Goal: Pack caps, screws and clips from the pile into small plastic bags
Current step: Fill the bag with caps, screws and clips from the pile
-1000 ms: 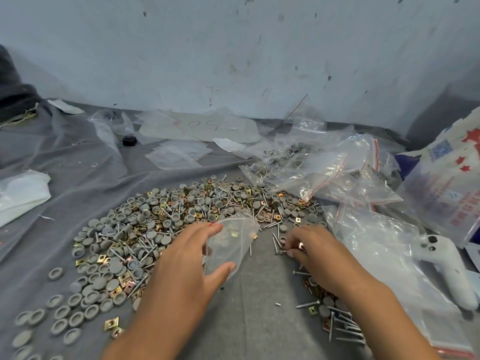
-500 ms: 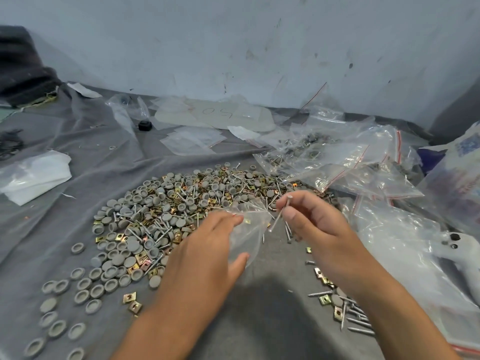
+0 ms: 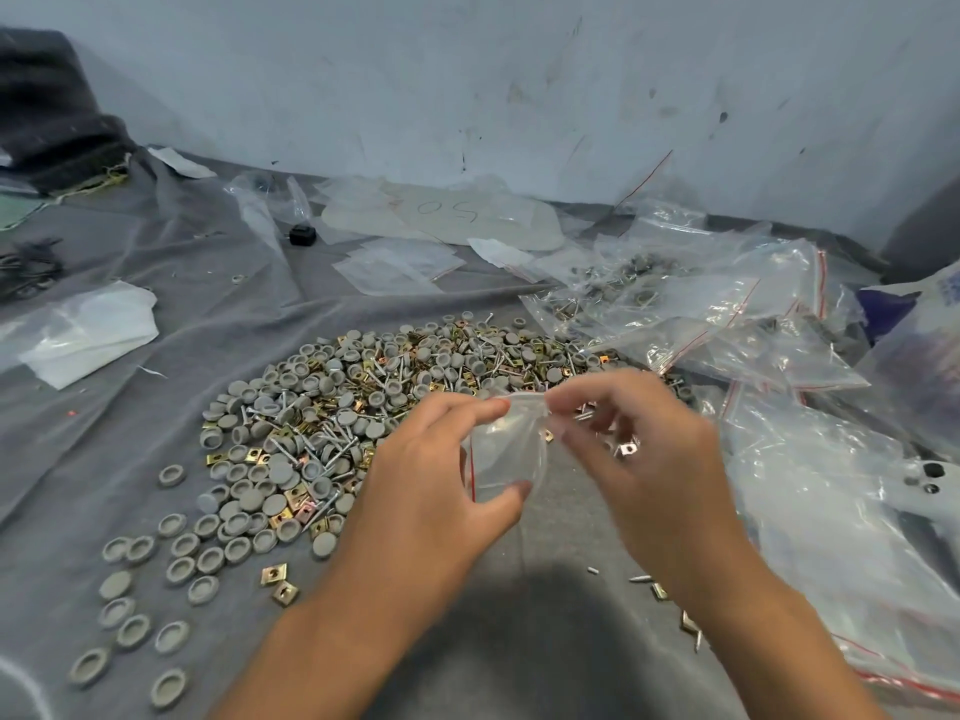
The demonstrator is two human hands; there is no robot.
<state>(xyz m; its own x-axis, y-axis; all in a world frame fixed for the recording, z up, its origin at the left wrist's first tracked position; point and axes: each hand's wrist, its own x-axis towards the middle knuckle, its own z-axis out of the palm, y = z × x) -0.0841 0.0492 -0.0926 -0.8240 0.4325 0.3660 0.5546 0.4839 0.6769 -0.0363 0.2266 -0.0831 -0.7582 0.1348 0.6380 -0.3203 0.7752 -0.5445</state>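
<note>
A pile (image 3: 363,402) of grey round caps, silver screws and brass-coloured clips lies spread on the grey cloth (image 3: 156,407). Above its near edge my left hand (image 3: 441,491) holds a small clear zip bag (image 3: 506,449) between fingers and thumb. My right hand (image 3: 639,459) pinches the bag's top edge from the right, and small metal pieces show between its curled fingers. Whether anything lies inside the bag cannot be told.
Filled and empty clear bags (image 3: 727,324) with red zip strips are heaped at the right. Flat empty bags (image 3: 400,262) and a marked sheet (image 3: 452,210) lie near the wall. Loose caps (image 3: 135,605) are scattered at the front left, and a white handle-shaped object (image 3: 930,491) lies under plastic at the right.
My right hand picked up screws beside the pile, lifted them and came to the bag's mouth. My left hand raised the bag slightly. The view shifted a little.
</note>
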